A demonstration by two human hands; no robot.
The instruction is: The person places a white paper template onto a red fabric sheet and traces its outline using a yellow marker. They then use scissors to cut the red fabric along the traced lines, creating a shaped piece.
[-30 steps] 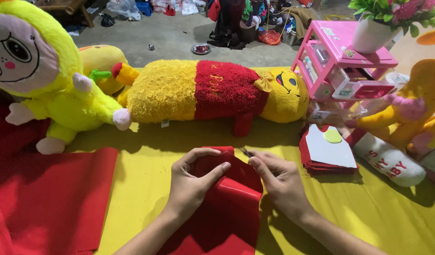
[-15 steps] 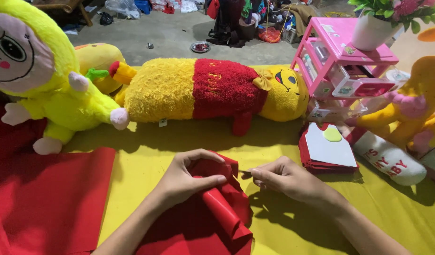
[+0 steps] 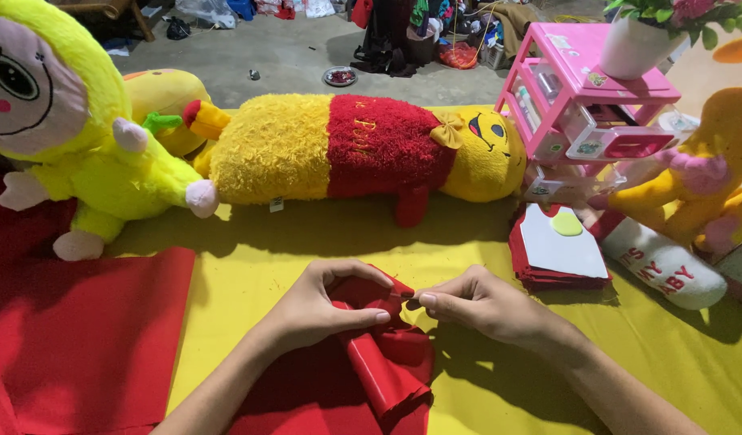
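Observation:
A piece of red fabric (image 3: 379, 366) lies bunched and partly rolled on the yellow cloth (image 3: 250, 266) in front of me. My left hand (image 3: 318, 310) pinches the fabric's upper edge between thumb and fingers. My right hand (image 3: 475, 302) is right beside it, thumb and forefinger closed on a thin needle (image 3: 406, 296) at the fabric's top corner. The fingertips of both hands almost touch.
A long yellow and red plush bear (image 3: 347, 149) lies across the back. A yellow plush doll (image 3: 57, 121) sits at left, above a flat red sheet (image 3: 81, 338). A pink plastic drawer unit (image 3: 584, 101), a stack of red pieces (image 3: 556, 254) and more plush toys (image 3: 709, 185) stand at right.
The red fabric went from a flat fold to a bunched roll under my left hand. My right hand drew in close to the left at the fabric's top corner.

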